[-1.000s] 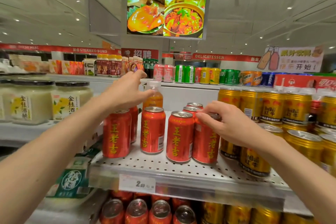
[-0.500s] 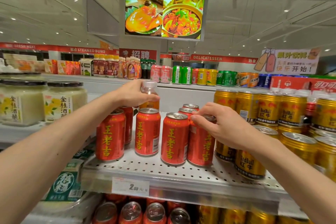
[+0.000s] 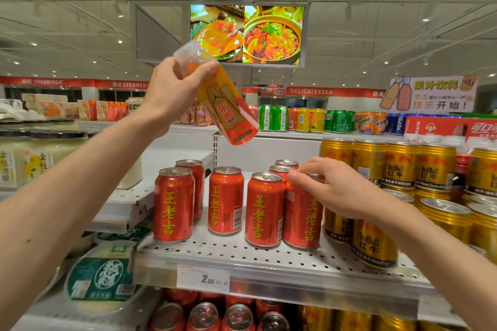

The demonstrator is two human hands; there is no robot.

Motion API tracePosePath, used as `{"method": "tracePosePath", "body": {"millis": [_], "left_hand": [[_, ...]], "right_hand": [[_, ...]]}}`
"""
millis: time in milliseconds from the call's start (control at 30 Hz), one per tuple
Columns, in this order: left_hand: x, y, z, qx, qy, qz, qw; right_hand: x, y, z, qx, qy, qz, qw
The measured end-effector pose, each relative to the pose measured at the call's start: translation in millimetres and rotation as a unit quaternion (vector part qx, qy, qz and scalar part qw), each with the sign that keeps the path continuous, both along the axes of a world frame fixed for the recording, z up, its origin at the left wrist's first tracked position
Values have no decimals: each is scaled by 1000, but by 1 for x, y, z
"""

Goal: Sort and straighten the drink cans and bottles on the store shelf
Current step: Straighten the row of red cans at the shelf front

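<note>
My left hand [image 3: 173,91] grips an orange drink bottle [image 3: 228,107] by its neck and clear cap, high above the shelf, tilted with its base down to the right. Several red cans [image 3: 226,207] with yellow characters stand on the perforated white shelf [image 3: 269,258]. My right hand [image 3: 330,188] holds the rim of the rightmost front red can [image 3: 304,223] with curled fingertips. Gold Red Bull cans [image 3: 398,166] crowd the shelf to the right of the red ones.
Pale jars [image 3: 29,158] with black lids stand on the left shelf, and a round green-labelled tub [image 3: 105,274] lies below them. More red and gold cans fill the lower shelf [image 3: 236,317]. A price tag [image 3: 204,278] hangs on the shelf edge. Mixed cans line the far shelf [image 3: 309,119].
My left hand has lifted the orange bottle from behind the red cans to well above the shelf and tilted it. My right hand stays on the rightmost red can.
</note>
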State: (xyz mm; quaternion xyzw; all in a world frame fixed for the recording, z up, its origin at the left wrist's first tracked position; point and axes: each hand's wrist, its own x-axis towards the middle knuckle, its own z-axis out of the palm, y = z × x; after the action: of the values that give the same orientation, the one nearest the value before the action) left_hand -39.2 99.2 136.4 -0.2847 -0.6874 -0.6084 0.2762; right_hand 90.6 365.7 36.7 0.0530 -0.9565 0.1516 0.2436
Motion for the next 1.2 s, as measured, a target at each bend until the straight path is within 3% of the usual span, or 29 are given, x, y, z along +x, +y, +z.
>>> {"method": "tracePosePath", "body": {"millis": [100, 300, 500, 867, 1200], "left_hand": [[23, -8, 4, 4, 4, -27, 1000], [56, -8, -10, -47, -20, -88, 995], [70, 7, -32, -73, -26, -128, 989], [79, 11, -63, -82, -19, -191, 978], [91, -22, -182, -70, -32, -175, 981]], "right_hand": [[2, -1, 10, -17, -2, -3, 1000], [22, -30, 51, -166, 90, 68, 980], [32, -75, 45, -149, 7, 150, 977], [45, -73, 13, -203, 78, 122, 968], [88, -70, -80, -326, 111, 18, 939]]}}
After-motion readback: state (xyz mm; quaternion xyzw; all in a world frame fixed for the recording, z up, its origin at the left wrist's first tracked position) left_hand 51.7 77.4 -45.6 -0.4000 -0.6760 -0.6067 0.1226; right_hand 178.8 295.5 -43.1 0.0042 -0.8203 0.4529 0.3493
